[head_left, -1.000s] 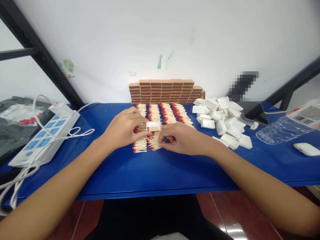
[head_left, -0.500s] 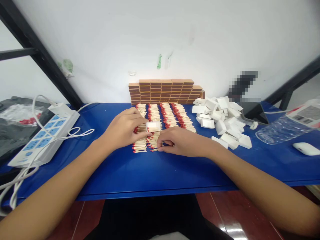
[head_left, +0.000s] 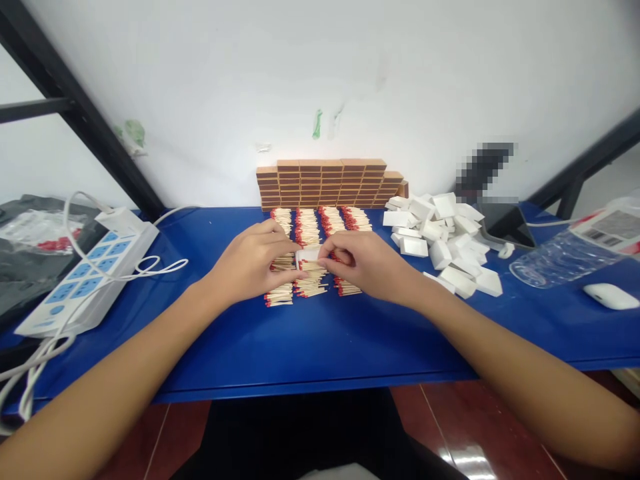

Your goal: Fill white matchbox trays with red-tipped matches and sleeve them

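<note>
My left hand (head_left: 255,260) grips a small white matchbox tray (head_left: 307,256) by its left side, thumb in front and fingers behind. At the tray's right edge is my right hand (head_left: 357,261), its thumb and forefinger pinched; a matchstick seems to be between them, lying over the tray, though the fingers partly hide it. Beneath both hands, red-tipped matchsticks (head_left: 311,285) lie in several long rows on the blue table (head_left: 300,347). My hands cover parts of these rows.
Brown matchboxes (head_left: 325,183) are stacked against the wall behind the rows. Loose white trays (head_left: 450,233) are heaped on the right, near a plastic bottle (head_left: 565,250) and a white case (head_left: 611,297). A power strip (head_left: 95,273) with cables lies left.
My right hand has risen from the near end of the second match row to the tray's right edge. The left hand still holds the tray, slightly lower.
</note>
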